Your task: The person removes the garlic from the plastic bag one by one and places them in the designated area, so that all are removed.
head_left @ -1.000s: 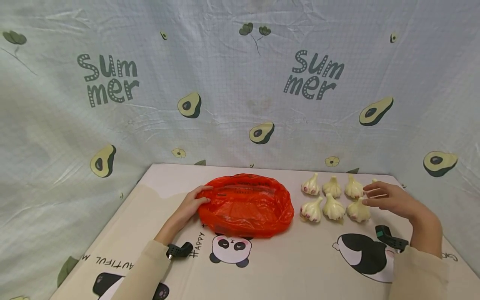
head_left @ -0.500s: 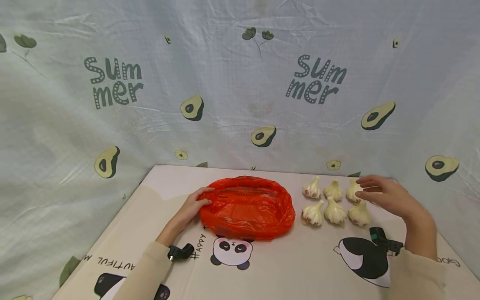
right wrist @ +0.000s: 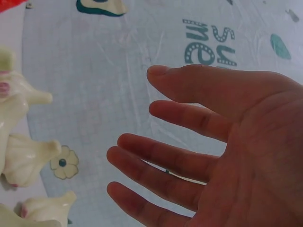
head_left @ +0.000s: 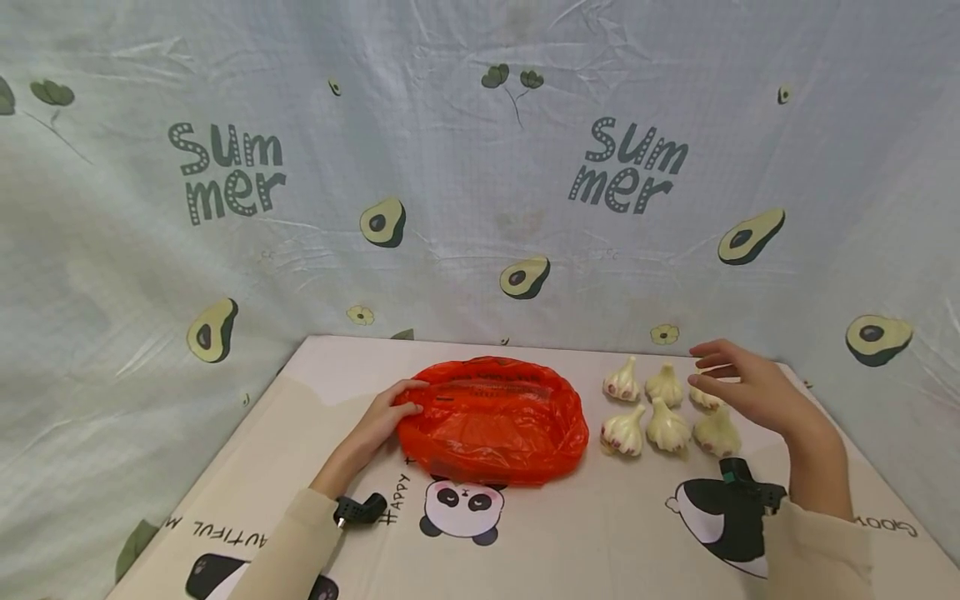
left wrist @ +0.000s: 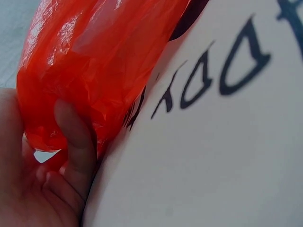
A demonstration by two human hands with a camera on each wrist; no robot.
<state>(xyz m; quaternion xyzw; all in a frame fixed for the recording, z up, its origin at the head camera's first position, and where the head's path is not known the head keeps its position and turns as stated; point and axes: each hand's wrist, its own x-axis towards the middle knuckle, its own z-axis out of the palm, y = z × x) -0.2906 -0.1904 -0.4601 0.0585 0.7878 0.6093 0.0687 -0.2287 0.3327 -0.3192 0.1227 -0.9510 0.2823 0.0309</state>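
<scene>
An opened red plastic bag [head_left: 491, 468] with a rolled-out rim lies at the middle of the table. My left hand [head_left: 382, 417] holds its left side; in the left wrist view the thumb lies against the red film and the fingers are on the other side. Several pale garlic bulbs [head_left: 667, 427], some with pinkish bases, stand in two rows to the right of the bag. My right hand [head_left: 750, 390] hovers over the back right garlic bulb [head_left: 705, 393], partly hiding it. Its fingers are spread and relaxed with nothing between them, as the right wrist view shows.
The tabletop [head_left: 585, 533] has a pale cover printed with pandas and lettering. A light fabric sheet [head_left: 450, 150] with avocado prints rises behind the table and along both sides. Each wrist wears a small black camera, such as the left camera [head_left: 362, 508].
My right hand has moved left and slightly up, away from the right end of the garlic rows, with its fingers loose. The left hand stays at the bag's left side.
</scene>
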